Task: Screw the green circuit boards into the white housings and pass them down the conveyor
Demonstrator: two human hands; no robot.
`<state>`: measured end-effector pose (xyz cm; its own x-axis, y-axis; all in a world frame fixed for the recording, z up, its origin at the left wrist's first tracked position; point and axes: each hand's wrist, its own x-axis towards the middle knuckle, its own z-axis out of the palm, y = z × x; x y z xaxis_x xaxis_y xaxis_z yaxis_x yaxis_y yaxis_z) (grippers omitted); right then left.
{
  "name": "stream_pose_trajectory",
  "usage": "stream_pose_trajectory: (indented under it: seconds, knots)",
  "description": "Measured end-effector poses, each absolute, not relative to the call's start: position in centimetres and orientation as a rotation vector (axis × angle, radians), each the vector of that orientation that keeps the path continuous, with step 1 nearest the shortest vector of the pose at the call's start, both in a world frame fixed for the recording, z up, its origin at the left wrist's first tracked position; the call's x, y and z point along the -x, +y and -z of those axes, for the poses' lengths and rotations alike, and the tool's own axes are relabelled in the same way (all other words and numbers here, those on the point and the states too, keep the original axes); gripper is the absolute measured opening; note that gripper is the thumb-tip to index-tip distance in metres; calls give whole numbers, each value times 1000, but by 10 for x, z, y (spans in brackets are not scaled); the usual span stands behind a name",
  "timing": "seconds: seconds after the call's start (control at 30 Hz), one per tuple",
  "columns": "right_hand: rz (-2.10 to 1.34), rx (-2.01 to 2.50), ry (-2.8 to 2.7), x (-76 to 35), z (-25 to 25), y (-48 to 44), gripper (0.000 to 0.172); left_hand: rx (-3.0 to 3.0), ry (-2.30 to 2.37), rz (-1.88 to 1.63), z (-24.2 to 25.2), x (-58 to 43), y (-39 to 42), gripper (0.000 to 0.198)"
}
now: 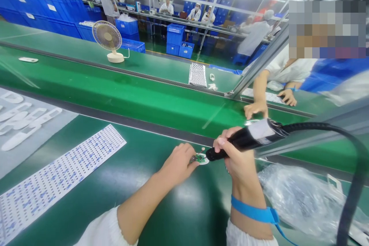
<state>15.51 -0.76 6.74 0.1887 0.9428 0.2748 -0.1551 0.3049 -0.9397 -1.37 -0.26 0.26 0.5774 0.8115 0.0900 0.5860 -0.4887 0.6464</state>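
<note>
My left hand (176, 164) rests on the green table with its fingers pinched on a small green circuit board (200, 158) that sits in a white piece. My right hand (233, 153) is wrapped round a black power screwdriver (250, 138), whose tip points left at the board. A thick black cable (350, 184) runs from the tool's rear down the right side. A blue wrist strap (253, 212) circles my right wrist.
A long white sheet of small labels (57, 177) lies at the left, beside white plastic parts (17, 123). A clear plastic bag (302, 196) lies at the right. Beyond the conveyor belt (129, 92) stand a desk fan (109, 42) and another person's hands (256, 108).
</note>
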Motion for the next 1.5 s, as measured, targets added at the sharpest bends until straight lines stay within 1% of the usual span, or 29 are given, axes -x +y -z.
stream_pose_trajectory:
  seconds: [0.1,0.2,0.33,0.47,0.57,0.67,0.73,0.83,0.93,1.0,1.07,1.13,1.17,1.23,1.3,1.4,1.5]
  knots:
    - [-972,915,-1067,-157,-68,-8,20,-2242,1091,-556,-1,15,-3,8]
    - [-973,799,-1019,-171,-70,-11,17,-2232,1083,-565,2,17,-6,8]
    - [-796,814,-869,-195,-70,-15,14,-2228,1028,-588,5,21,8,8]
    - [-715,914,-801,-203,-62,-13,19,-2306,1057,-634,-1,16,69,11]
    - [-718,934,-801,-201,-57,-10,22,-2286,1266,-623,-11,7,136,16]
    - [-723,934,-812,-202,-55,-11,22,-2252,1421,-647,-17,4,194,18]
    - [-717,925,-807,-204,-55,-12,22,-2223,1512,-677,-17,6,219,18]
    - [-705,915,-795,-207,-55,-13,22,-2164,1619,-720,-13,14,236,18]
    - [-700,905,-782,-208,-56,-13,22,-2149,1619,-781,-10,18,224,23]
    - [-702,893,-764,-208,-57,-13,22,-2170,1581,-842,-9,17,197,23]
    - [-704,878,-750,-207,-58,-13,21,-2204,1468,-938,-8,12,155,18]
    - [-695,869,-737,-208,-59,-13,21,-2221,1207,-1078,-4,4,104,12]
    - [-688,869,-731,-208,-59,-14,22,-2220,1095,-1092,-2,-1,79,10]
    - [-677,873,-727,-208,-58,-14,21,-2235,950,-1022,3,-10,35,7]
    - [-681,873,-735,-208,-57,-13,21,-2301,869,-895,6,-16,9,7]
    - [-701,867,-744,-206,-55,-12,21,-2371,855,-802,7,-20,-1,9]
    - [-697,872,-738,-205,-54,-11,21,-2333,928,-835,7,-18,2,9]
